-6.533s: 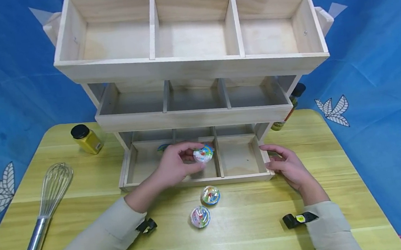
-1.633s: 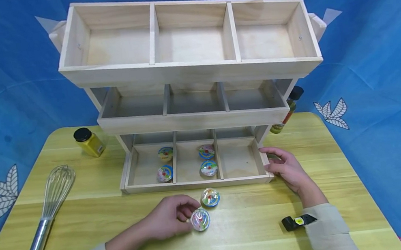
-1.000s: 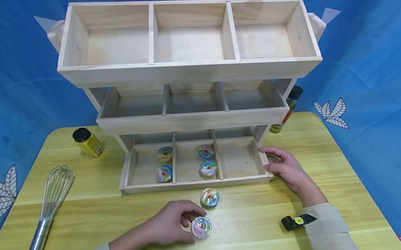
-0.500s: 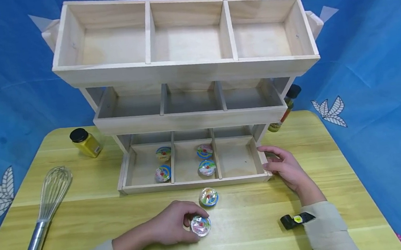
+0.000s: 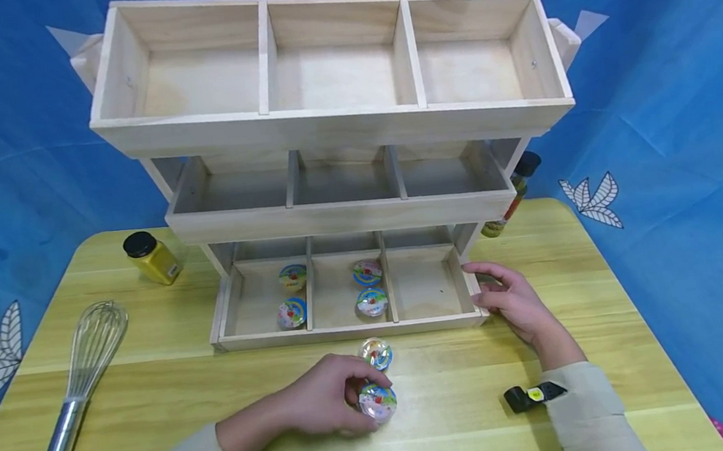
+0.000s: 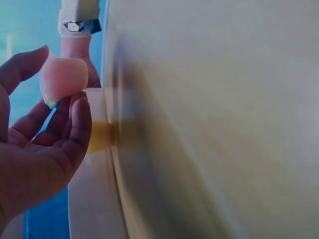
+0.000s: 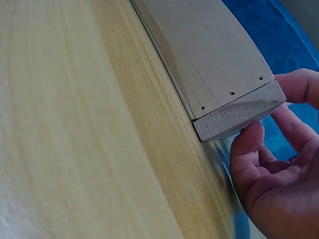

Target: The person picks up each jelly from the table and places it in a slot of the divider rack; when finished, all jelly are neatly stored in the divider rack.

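Observation:
A pink jelly cup (image 5: 378,402) with a printed foil lid is pinched between the thumb and fingers of my left hand (image 5: 330,399). The left wrist view shows this cup (image 6: 65,78) raised off the table. Just behind it a second jelly cup (image 5: 376,354) stands on the table; it looks yellow in the left wrist view. My right hand (image 5: 520,304) grips the right end of the wooden rack's bottom tray (image 5: 346,333), thumb in front and fingers around the corner (image 7: 244,112). Two jelly cups sit in that tray's left compartment (image 5: 247,304) and two in its middle one.
Above the bottom tray rise the rack's middle tray (image 5: 341,216) and top tray (image 5: 331,122), each with three bare compartments. A whisk (image 5: 81,387) and a yellow jar (image 5: 153,258) lie left. A dark-capped bottle (image 5: 517,191) stands behind the rack's right side.
Earlier my left hand set a jelly cup in the middle compartment, then took hold of the nearer cup on the table. That cup has now lifted and shifted right. My right hand keeps its grip.

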Demonstrator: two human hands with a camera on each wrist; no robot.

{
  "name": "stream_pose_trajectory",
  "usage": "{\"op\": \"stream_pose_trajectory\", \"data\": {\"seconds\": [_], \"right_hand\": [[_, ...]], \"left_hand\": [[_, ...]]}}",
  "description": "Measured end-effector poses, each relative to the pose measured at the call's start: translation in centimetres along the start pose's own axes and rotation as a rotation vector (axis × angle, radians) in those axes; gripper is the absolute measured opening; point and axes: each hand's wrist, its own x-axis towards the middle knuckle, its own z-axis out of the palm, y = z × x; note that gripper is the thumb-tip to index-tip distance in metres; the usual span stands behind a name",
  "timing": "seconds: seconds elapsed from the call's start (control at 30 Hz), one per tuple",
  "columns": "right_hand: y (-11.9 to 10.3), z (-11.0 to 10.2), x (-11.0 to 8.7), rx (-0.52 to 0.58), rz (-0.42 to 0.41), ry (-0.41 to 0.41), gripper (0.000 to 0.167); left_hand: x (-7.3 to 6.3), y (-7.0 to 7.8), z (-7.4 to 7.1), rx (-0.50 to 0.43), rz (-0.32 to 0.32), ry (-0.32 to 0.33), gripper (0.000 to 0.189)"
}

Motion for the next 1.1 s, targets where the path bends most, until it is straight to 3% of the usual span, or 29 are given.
{"op": "stream_pose_trajectory", "data": {"seconds": [0.27, 0.47, 0.63, 0.83, 1.1], "right_hand": [[0.1, 0.0, 0.2, 0.002, -0.002, -0.007, 0.054], [0.0, 0.0, 0.1, 0.005, -0.011, -0.009, 0.052], [0.0, 0.0, 0.0, 0.017, -0.017, -0.011, 0.053], [0.1, 0.1, -0.1, 0.028, -0.03, -0.013, 0.053], [0.1, 0.0, 0.0, 0.021, -0.03, -0.009, 0.052]], "left_hand": [[1.5, 1.4, -0.6, -0.068, 0.049, -0.044, 0.041], [3.3, 2.0, -0.9, -0.131, 0.076, -0.021, 0.044], [5.4, 2.9, -1.2, -0.136, 0.102, 0.062, 0.044], [8.3, 3.7, -1.6, -0.183, 0.07, 0.182, 0.046], [12.4, 4.8, -1.8, -0.157, 0.048, 0.39, 0.047]]}}
